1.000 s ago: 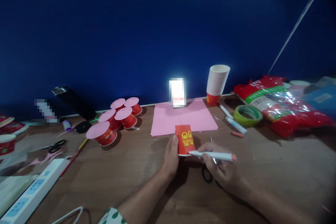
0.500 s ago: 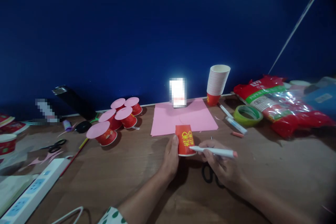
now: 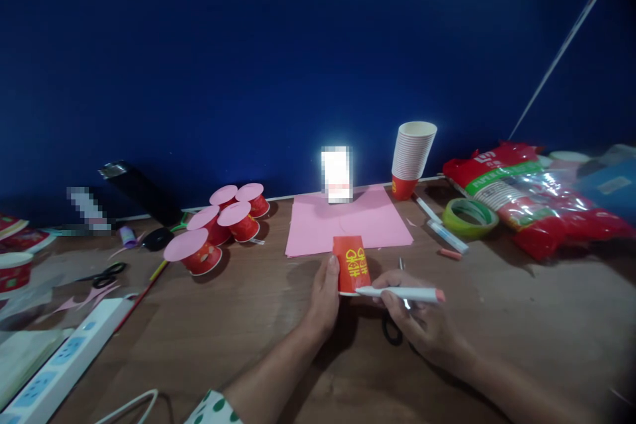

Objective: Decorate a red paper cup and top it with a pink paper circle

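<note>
Backdrop: dark blue wall point(image 3: 248, 66) behind a brown wood-grain worktop point(image 3: 238, 351)
Near left: white power strip point(image 3: 64, 358), with black-handled scissors point(image 3: 104, 276) lying just beyond it
Covered cups: five red cups point(image 3: 207, 260) in a cluster, rims down, a pink disc point(image 3: 186, 245) on top of each
Left hand: fingers closed around the held cup, thumb along its left side, the others mostly hidden behind it point(image 3: 325, 295)
Pink paper: flat on the worktop, beyond the held cup point(image 3: 308, 228)
Held cup: mid-scene in the left hand, tilted, yellow characters showing, white rim toward the near side point(image 3: 342, 271)
Right hand: fingers pinched narrow around a white marker point(image 3: 412, 293), its tip at the cup's wall near the rim point(image 3: 422, 318)
Second scissors: partly hidden under the right hand point(image 3: 392, 333)
Far right: tall cup stack point(image 3: 412, 152), coral cap point(image 3: 450, 254), yellow-green tape roll point(image 3: 467, 230), red plastic bag point(image 3: 541, 245)
</note>
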{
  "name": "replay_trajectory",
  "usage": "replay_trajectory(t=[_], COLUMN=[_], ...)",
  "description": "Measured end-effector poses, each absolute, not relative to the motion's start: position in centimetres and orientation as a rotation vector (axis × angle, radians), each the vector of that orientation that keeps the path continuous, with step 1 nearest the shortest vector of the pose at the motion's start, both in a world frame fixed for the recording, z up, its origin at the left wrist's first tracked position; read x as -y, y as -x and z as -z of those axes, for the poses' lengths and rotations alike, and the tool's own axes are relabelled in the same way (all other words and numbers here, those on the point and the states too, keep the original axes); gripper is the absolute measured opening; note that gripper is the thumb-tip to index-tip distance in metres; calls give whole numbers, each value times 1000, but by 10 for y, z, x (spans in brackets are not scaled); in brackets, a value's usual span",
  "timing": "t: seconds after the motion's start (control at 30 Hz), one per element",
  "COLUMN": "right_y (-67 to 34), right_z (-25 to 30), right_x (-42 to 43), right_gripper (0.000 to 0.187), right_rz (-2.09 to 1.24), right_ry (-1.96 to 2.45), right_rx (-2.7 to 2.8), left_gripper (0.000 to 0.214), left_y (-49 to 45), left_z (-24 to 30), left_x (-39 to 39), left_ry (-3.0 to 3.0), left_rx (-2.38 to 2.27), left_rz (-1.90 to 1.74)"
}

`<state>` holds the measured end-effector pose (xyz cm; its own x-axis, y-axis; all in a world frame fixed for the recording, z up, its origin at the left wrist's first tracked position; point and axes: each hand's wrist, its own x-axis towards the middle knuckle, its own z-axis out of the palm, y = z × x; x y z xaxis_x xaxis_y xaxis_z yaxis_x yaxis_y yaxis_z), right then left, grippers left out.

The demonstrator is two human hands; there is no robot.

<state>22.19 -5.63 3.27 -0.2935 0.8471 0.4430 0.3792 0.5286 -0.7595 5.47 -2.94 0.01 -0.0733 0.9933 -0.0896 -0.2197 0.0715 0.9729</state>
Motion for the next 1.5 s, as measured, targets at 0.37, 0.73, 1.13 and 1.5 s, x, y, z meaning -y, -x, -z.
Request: replay_trajectory(t=[0.37, 0.73, 1.13, 1.5], right_y=[-227, -223, -224, -227], right_z=[-28, -28, -27, -17], right_x=[53, 55, 55, 53], right_gripper=[19, 17, 17, 20], right_rz=[-721, -708, -699, -721], right_ry=[1009, 1002, 998, 1047], right_rx=[1877, 1863, 1841, 1854], left_gripper=[56, 51, 50, 51], left_y=[-55, -55, -56, -55], left_z=[1, -1, 6, 5], left_x=[28, 29, 28, 28], left_ry=[-940, -966, -928, -880], left_rx=[-1189, -1153, -1136, -1159], left_rz=[-1311, -1311, -1329, -1333])
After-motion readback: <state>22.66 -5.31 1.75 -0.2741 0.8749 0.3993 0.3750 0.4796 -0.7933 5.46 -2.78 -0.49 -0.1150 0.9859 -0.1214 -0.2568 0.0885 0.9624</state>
